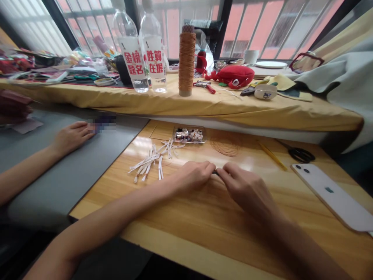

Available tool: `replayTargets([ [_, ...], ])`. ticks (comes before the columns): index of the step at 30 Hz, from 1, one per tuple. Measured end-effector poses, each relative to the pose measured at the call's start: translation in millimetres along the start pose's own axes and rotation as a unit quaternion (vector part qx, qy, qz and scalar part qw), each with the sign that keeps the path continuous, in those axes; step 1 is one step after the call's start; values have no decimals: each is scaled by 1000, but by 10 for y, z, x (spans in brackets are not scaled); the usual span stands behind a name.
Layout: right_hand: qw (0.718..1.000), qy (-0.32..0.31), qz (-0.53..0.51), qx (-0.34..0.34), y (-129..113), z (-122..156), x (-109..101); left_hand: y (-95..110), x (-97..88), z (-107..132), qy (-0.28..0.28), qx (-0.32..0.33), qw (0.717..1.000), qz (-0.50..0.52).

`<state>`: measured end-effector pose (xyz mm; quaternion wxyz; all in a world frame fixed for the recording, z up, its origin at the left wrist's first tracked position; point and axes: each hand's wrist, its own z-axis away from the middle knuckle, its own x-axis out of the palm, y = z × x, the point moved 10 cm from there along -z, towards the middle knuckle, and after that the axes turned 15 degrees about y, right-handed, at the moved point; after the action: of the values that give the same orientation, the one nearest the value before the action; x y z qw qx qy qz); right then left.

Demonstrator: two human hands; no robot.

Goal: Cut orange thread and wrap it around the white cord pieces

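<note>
My left hand (192, 177) and my right hand (247, 190) rest on the wooden table (204, 217), fingertips meeting in a pinch on a small dark thing I cannot make out. Both hands are closed. A loose pile of white strips (151, 159) lies just left of my left hand. Beyond the hands stands a small clear tray of beads (189, 135), and beside it a coil of thin brown thread (225, 147).
Another person's hand (72, 136) lies on the grey surface at left. A white phone (332, 194), black scissors (300, 154) and a yellow pencil (272, 155) lie at right. On the yellow-covered ledge behind stand two bottles (145, 50), a thread spool (187, 58) and a red pouch (233, 74).
</note>
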<state>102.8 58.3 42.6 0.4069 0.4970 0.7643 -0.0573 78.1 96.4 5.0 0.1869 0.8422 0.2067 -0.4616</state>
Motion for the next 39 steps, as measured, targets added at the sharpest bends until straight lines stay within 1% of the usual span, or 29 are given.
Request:
replayTargets([
  [2, 999, 33, -5, -23, 39, -32, -68, 94, 13, 16, -21, 42, 999, -9],
  [3, 999, 45, -21, -21, 78, -39, -84, 121, 8, 20, -21, 50, 999, 3],
  [5, 994, 59, -87, 18, 199, -37, -78, 135, -14, 17, -4, 38, 998, 57],
  [7, 976, 49, -195, 88, 344, -14, 5, 116, -37, 5, 21, 5, 990, 138],
  [9, 943, 31, -297, 148, 446, 21, 120, 70, -75, -20, 50, -44, 973, 221],
  [10, 928, 22, -330, 169, 476, 39, 176, 39, -106, -36, 67, -70, 961, 260],
  [12, 911, 13, -357, 207, 523, 78, 265, -41, -176, -67, 99, -127, 934, 320],
  [14, 906, 6, -347, 243, 545, 124, 336, -142, -223, -80, 121, -182, 912, 346],
  [15, 907, 0, -338, 251, 527, 142, 360, -190, -232, -79, 126, -204, 907, 347],
  [16, 912, -11, -327, 248, 483, 152, 379, -240, -231, -72, 131, -221, 906, 337],
  [18, 928, -49, -298, 217, 337, 161, 407, -317, -213, -55, 137, -231, 917, 295],
  [20, 947, -78, -256, 175, 198, 160, 392, -339, -180, -43, 136, -207, 940, 235],
  [21, 958, -82, -228, 155, 149, 154, 361, -330, -155, -38, 131, -189, 952, 204],
  [23, 977, -68, -171, 111, 68, 124, 259, -295, -104, -28, 114, -153, 970, 151],
  [26, 994, -25, -96, 51, -16, 72, 85, -255, -60, -8, 84, -127, 984, 91],
  [28, 998, -2, -63, 31, -27, 44, -5, -224, -52, 0, 64, -114, 990, 60],
  [30, 999, 2, -41, 15, -22, 19, -50, -164, -39, 5, 43, -89, 994, 40],
  [35, 999, 8, -3, -42, 28, -34, -90, 83, 54, 38, -19, 25, 999, 15],
  [37, 999, 13, 1, -42, 98, -25, -70, 121, 49, 47, -14, 37, 999, 37],
  [39, 999, 14, -19, -22, 192, 8, -24, 101, 18, 41, 7, 16, 996, 87],
])
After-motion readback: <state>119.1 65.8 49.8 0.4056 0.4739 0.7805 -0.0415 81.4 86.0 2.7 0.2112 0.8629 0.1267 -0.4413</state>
